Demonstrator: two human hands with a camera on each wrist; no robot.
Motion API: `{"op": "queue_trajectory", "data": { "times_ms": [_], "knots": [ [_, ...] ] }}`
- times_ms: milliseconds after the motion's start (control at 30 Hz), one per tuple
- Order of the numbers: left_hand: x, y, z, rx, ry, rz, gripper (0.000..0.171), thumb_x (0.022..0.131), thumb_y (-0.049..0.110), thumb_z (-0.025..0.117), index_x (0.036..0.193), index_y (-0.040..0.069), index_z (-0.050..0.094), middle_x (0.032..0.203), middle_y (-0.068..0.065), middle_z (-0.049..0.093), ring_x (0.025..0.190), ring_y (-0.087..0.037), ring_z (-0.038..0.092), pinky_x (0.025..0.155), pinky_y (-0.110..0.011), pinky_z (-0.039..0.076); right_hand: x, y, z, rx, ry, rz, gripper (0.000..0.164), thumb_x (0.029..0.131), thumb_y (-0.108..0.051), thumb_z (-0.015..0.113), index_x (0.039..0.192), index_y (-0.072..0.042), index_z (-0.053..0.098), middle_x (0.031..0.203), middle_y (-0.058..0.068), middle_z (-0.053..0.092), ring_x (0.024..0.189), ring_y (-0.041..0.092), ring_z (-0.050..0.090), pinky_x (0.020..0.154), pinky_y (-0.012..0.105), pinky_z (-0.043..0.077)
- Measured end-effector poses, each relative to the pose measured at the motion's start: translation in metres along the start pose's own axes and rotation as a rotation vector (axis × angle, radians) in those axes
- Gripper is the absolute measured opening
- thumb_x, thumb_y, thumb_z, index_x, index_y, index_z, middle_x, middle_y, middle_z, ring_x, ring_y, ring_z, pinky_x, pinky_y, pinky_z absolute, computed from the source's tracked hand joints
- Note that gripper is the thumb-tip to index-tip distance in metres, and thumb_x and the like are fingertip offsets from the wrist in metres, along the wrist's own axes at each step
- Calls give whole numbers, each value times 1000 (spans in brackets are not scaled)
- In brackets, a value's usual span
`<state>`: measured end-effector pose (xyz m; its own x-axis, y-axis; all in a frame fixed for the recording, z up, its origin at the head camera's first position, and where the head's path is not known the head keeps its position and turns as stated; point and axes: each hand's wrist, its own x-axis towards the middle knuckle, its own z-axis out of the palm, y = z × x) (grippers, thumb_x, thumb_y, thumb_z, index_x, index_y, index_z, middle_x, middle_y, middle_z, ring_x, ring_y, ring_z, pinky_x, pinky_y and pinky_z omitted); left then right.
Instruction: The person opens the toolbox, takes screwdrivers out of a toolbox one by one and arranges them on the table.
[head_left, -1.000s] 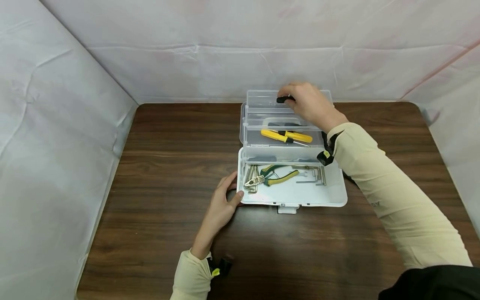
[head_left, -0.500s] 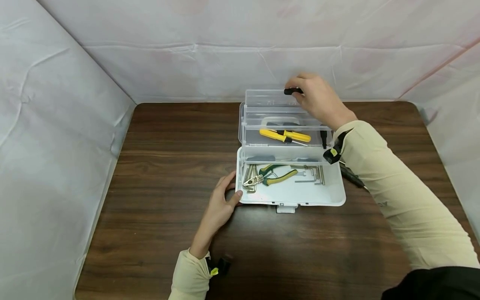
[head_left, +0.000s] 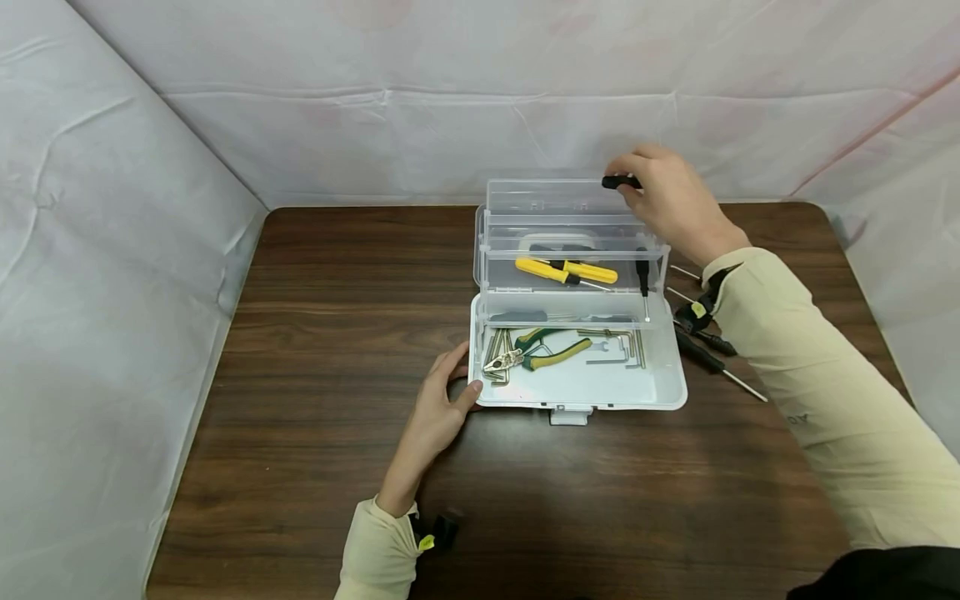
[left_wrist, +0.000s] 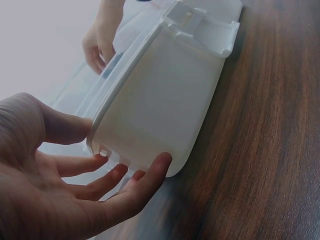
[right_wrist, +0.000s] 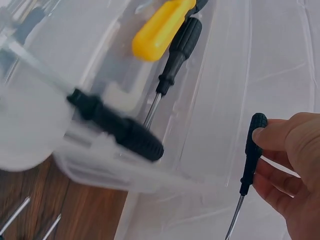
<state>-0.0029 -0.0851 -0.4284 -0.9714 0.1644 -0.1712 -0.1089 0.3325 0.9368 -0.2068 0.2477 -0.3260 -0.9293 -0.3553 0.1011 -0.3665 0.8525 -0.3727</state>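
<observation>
My right hand point(head_left: 678, 200) pinches the black handle of a screwdriver point(right_wrist: 252, 150) between thumb and fingers, at the back right of the toolbox. Its thin metal shaft points down in the right wrist view. My left hand point(head_left: 437, 410) grips the left front corner of the white toolbox point(head_left: 630, 392), thumb on the rim and fingers round the end wall point(left_wrist: 160, 100). Over the box's back half stands a clear plastic tray point(head_left: 573, 308). Yellow-handled screwdrivers point(head_left: 542, 269) and a black-handled screwdriver point(head_left: 642, 275) show in and through it. Green-handled pliers point(head_left: 558, 358) lie in the white base.
Several hex keys point(head_left: 498, 354) and a small wrench point(head_left: 600, 347) lie in the base beside the pliers. More black-handled screwdrivers point(head_left: 699, 350) lie on the wooden table point(head_left: 337, 333) right of the box, partly under my right forearm. White sheeting point(head_left: 450, 133) walls the table at the back and sides.
My right hand has moved rightward with the screwdriver, from above the tray's back to its right corner. The screwdrivers on the table have come out from behind the forearm. The left hand stays put.
</observation>
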Motion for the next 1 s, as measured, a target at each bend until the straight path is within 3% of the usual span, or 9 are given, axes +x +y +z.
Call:
{"op": "queue_trajectory", "data": {
  "times_ms": [1000],
  "knots": [
    [-1,-3,-1,12,6,18,62,97,-3,65,155,-3,44,145,-22,56,130,-39,60,113,-58,44,-89,25,-7,-64,244,101,27,100,-1,62,125,-2,70,118,23,65,107,45,59,86,64,46]
  ]
}}
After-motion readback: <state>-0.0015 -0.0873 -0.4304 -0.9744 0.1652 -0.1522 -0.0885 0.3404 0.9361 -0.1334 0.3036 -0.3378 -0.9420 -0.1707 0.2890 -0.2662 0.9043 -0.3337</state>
